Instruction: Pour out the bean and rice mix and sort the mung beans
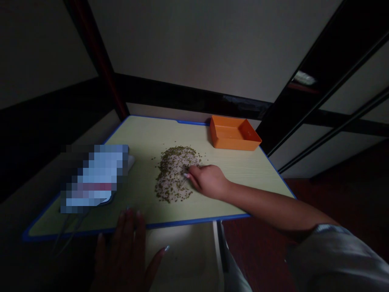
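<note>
A pile of small green beans mixed with pale, rice-like grains (174, 172) lies spread on a light yellow tabletop (240, 174) with a blue rim. Over its right side is my right hand (211, 181), fingers closed in a pinch and touching the grains. Whatever sits between the fingertips is too small to make out. My left hand (126, 247) rests dimly lit at the table's front edge, its fingers stretched out and the thumb apart, holding nothing. Part of its palm is lost in shadow.
An orange rectangular box (237, 144) stands at the table's back right corner. A lit, blurred-out device (97, 174), perhaps a phone, is at the left, with a cable (65, 231) hanging off the front edge. Below the table is a pale drawer or tray (185, 255). Dark-trimmed panels rise behind.
</note>
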The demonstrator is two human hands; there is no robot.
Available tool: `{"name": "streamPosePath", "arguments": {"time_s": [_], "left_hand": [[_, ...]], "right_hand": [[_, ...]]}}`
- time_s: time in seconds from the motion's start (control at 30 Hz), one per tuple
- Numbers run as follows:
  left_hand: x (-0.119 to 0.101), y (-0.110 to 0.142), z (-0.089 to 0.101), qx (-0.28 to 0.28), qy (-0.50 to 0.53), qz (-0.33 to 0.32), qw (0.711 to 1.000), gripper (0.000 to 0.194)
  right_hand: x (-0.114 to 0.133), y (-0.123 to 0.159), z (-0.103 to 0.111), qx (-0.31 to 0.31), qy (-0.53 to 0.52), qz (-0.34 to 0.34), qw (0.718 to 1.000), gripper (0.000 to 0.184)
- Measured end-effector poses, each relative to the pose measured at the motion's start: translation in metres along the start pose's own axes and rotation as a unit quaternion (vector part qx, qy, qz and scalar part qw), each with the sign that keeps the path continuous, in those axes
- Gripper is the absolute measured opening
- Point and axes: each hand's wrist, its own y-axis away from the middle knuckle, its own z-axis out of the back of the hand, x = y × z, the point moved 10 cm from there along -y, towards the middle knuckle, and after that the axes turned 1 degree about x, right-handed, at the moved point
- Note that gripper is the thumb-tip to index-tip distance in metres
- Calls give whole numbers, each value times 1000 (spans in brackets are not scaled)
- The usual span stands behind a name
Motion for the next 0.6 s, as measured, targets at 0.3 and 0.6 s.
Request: {"name": "streamPosePath", "arguments": {"time_s": [0.3, 0.6], "left_hand": [[1, 2, 0, 2, -4, -9, 1000, 78], [10, 0, -1, -15, 54, 33, 998, 80]], "right_hand": [[-4, -1, 15, -14, -9, 4, 1000, 37], [-40, 84, 5, -46, -210, -232, 949, 26]]}}
